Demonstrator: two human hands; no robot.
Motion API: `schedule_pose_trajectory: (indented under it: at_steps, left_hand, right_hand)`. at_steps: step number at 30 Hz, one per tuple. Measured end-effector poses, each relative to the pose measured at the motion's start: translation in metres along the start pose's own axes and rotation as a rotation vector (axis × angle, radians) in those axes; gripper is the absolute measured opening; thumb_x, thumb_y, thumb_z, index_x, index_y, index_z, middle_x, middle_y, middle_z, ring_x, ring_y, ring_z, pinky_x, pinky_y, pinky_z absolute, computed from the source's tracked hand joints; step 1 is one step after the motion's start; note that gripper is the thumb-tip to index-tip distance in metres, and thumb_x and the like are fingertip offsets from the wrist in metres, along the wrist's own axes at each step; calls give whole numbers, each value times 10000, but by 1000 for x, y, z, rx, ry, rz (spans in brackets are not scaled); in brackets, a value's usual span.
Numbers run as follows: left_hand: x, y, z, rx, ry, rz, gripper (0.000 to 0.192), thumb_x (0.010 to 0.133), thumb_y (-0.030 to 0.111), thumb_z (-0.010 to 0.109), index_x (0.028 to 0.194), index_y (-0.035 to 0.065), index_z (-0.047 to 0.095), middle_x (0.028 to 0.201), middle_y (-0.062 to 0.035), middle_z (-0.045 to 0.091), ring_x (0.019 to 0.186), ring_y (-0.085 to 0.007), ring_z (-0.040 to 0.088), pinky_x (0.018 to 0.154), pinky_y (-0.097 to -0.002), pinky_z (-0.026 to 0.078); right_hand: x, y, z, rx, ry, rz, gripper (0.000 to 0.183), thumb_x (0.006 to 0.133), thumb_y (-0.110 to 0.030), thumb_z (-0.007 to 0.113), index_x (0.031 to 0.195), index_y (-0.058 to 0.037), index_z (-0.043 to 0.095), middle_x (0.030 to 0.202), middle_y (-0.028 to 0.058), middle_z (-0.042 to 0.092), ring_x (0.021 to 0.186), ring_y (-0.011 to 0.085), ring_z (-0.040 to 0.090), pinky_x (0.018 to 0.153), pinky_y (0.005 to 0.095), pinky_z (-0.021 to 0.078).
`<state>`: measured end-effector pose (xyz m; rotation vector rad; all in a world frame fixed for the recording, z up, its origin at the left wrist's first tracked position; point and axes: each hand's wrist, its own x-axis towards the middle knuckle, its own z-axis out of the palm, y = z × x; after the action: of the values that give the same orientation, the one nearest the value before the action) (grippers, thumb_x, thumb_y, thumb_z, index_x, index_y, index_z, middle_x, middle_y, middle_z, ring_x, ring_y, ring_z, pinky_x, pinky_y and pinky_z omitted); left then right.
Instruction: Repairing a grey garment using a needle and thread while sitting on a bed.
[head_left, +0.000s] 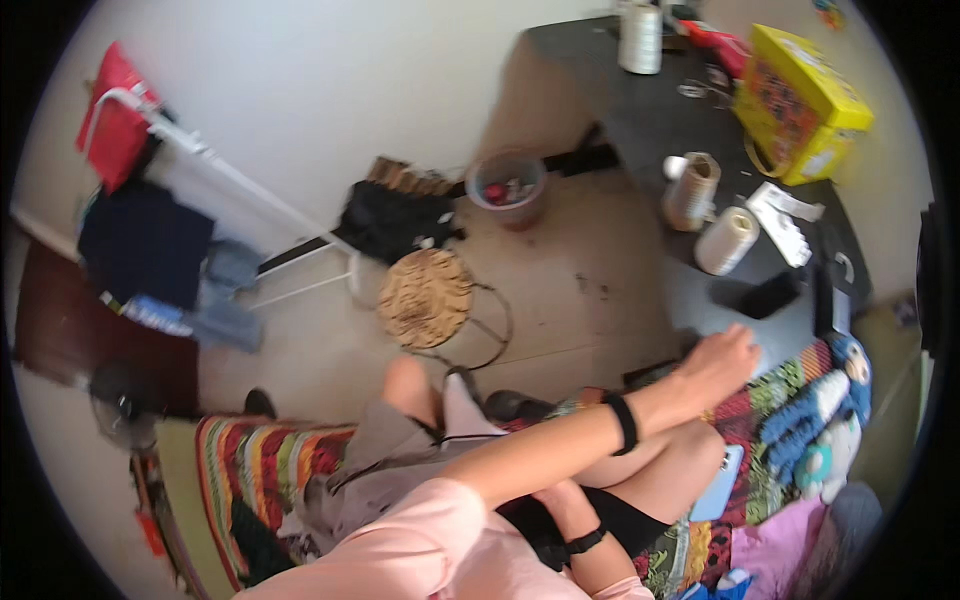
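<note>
My left hand (721, 361) reaches across to the right, over the patterned bed cover and beside the dark table edge. Its fingers point up and right and look partly curled; whether they hold anything is not clear. A black band circles that forearm. Just beyond the fingers, a black object (772, 294) lies on the table. My right hand (559, 496) rests at my lap against dark cloth, partly hidden by the left forearm, its fingers out of sight. A black wristband (585, 541) is on that wrist. A light blue smartphone (717, 484) lies on the cover by my bent knee.
The dark table (637, 105) holds thread cones (726, 240) and a yellow box (806, 105). Blue and white stuffed toys (806, 424) lie at the right. A round stool (425, 298), a plastic bin (506, 191) and a white rack (247, 180) stand ahead.
</note>
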<state>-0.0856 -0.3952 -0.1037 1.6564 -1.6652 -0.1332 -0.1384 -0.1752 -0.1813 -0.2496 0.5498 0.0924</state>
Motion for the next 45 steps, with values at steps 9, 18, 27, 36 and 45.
schedule_pose_trajectory:
  at_steps: [9,18,27,36,45]
  left_hand:
    - [-32,8,-93,-1166,-258,-642,137,944,23,564,1019,-56,647,902,-69,662,785,-111,629,708,-250,530]
    - [-43,23,-130,-1087,-287,-751,271,921,-51,545,1181,-91,613,1065,-151,679,961,-167,674,872,-278,550]
    - [-46,20,-131,-1136,-289,-765,285,906,-36,596,1185,-86,616,1064,-165,687,966,-179,683,887,-282,550]
    - [-51,4,-124,-1077,-255,-737,233,891,-27,624,1115,-89,649,990,-121,696,884,-142,675,831,-257,550]
    - [-7,-45,-70,-303,-204,-320,151,842,15,649,981,-24,694,900,-143,667,754,-199,671,719,-306,543]
  right_hand:
    - [43,41,-44,-343,-129,12,487,942,-419,581,1293,-86,537,1319,106,567,1178,259,526,1010,413,414]
    - [129,98,-78,-399,-47,62,587,885,-526,606,1302,-121,524,1319,100,561,1180,279,503,1010,425,390]
    - [126,89,-58,-427,91,98,785,737,-705,621,1308,-184,491,1331,89,535,1188,317,447,1015,441,337]
    - [42,28,-9,-168,-111,-118,186,884,-59,594,1069,-39,606,834,6,621,625,85,574,508,225,429]
    - [28,-4,18,-266,-172,116,86,934,-154,643,877,-91,652,563,-84,422,438,42,295,414,237,211]
